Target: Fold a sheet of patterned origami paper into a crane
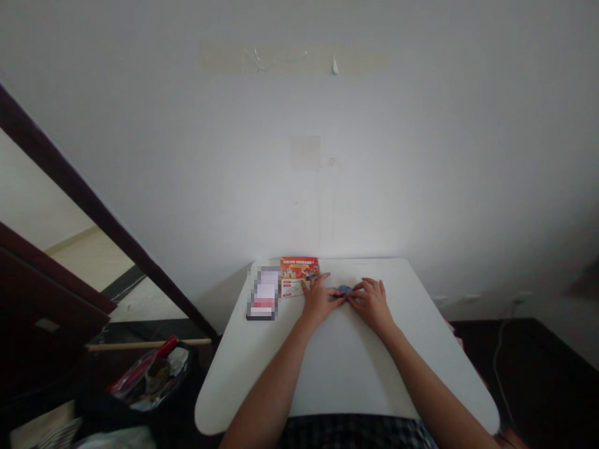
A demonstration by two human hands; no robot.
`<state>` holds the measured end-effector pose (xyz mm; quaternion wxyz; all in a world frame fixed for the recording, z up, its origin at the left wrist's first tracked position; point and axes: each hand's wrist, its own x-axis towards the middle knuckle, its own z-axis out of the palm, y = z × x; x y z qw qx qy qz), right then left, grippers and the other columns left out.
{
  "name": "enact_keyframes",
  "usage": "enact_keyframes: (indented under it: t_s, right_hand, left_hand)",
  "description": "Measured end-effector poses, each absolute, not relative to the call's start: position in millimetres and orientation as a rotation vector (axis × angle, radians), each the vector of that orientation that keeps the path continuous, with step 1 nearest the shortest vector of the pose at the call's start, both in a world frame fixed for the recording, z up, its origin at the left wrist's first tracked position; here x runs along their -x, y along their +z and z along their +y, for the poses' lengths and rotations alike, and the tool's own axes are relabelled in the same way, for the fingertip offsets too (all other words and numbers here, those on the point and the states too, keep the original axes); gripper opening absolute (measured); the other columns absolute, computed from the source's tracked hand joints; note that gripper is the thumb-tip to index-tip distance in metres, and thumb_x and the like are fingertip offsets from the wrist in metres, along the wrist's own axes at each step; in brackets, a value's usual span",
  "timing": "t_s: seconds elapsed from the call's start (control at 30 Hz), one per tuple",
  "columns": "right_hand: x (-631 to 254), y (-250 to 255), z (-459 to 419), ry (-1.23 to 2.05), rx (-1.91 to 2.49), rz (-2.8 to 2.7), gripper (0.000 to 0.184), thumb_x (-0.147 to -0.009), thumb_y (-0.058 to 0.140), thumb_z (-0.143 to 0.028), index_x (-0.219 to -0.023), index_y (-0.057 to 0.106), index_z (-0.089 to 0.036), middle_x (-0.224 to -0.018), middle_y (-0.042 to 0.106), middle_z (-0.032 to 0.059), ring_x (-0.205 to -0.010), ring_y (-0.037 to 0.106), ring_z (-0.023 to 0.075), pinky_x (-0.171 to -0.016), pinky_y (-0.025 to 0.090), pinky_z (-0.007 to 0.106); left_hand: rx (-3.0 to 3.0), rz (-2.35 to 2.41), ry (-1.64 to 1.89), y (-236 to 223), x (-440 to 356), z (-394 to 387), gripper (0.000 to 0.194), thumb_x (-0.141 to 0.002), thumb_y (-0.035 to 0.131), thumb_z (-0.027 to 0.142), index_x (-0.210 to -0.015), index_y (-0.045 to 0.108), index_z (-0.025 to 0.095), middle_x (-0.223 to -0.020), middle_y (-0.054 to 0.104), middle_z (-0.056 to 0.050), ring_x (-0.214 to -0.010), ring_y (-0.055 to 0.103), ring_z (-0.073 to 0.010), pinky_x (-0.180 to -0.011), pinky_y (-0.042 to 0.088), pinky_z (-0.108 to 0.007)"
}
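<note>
Over the white table, my left hand [319,299] and my right hand [373,300] meet at a small bluish-purple piece [345,289]. Thumb and fingertips of both hands pinch it, one hand on each side. Most of the piece is covered by the fingers, and its kind is too small to make out. Beside my left hand lies a red-orange and white printed leaflet [296,268], partly behind the fingers. A phone [264,293] with a blurred screen rests to the left of the leaflet.
The white table [346,374] stands against a pale wall [421,156] with old tape marks. On the floor at left sits a dark bag [159,380] full of mixed items, below a dark-framed mirror [93,206]. A cable [498,362] hangs at right.
</note>
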<state>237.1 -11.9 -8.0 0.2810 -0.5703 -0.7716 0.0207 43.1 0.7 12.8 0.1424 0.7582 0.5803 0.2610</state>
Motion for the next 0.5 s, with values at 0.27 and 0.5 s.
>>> enact_keyframes:
  t_s: [0.27,0.5]
  right_hand:
    - [-236.6,-11.2,-9.8,0.103,1.579,-2.021,0.018,-0.091,0.058,-0.042,-0.096,0.074,-0.035,-0.107,0.067,0.0037,-0.124,0.046,0.0284,-0.111,0.019,0.067]
    - [-240.6,-11.9,-7.7,0.169,1.562,-1.972,0.021,-0.09,0.057,-0.046,-0.092,0.075,-0.035,-0.107,0.069,0.0035,-0.124,0.047,0.0297,-0.11,0.016,0.07]
  left_hand:
    - [-2.203,1.662,0.736,14.3,-41.2,1.5,0.018,-0.076,0.078,0.045,-0.092,0.079,0.037,-0.149,0.049,-0.001,-0.141,0.035,-0.0319,-0.115,0.005,-0.072]
    - [-2.212,1.68,0.724,15.0,-40.9,1.4,0.011,-0.079,0.076,0.045,-0.087,0.079,0.038,-0.148,0.051,0.002,-0.138,0.038,-0.0301,-0.116,0.005,-0.07]
